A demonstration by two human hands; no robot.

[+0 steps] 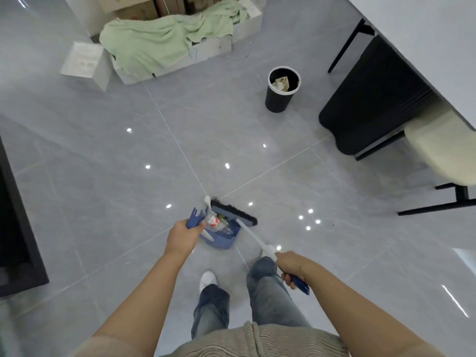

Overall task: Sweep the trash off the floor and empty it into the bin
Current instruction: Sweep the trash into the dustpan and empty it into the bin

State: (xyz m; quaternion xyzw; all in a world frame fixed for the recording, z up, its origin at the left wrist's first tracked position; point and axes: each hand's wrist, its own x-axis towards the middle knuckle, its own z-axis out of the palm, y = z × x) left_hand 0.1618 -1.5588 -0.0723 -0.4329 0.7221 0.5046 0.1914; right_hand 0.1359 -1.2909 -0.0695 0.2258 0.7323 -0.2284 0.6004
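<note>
Both hands grip — left hand (185, 234) on the dustpan (219, 234) handle, right hand (289, 266) on the broom (233, 213) — trash (215, 221) lies inside.

Glossy grey tiled floor (103, 155), black bin (279, 97), blue dustpan (221, 238), broom (233, 213)

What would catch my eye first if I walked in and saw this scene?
Probably the blue dustpan at centre, already holding trash, with the broom head against its mouth; the left hand grips the dustpan handle and the right hand holds the broom handle. Next, the black bin standing further off on the grey floor, with paper inside. At the top, a pale green cloth is draped over boxes.
</note>
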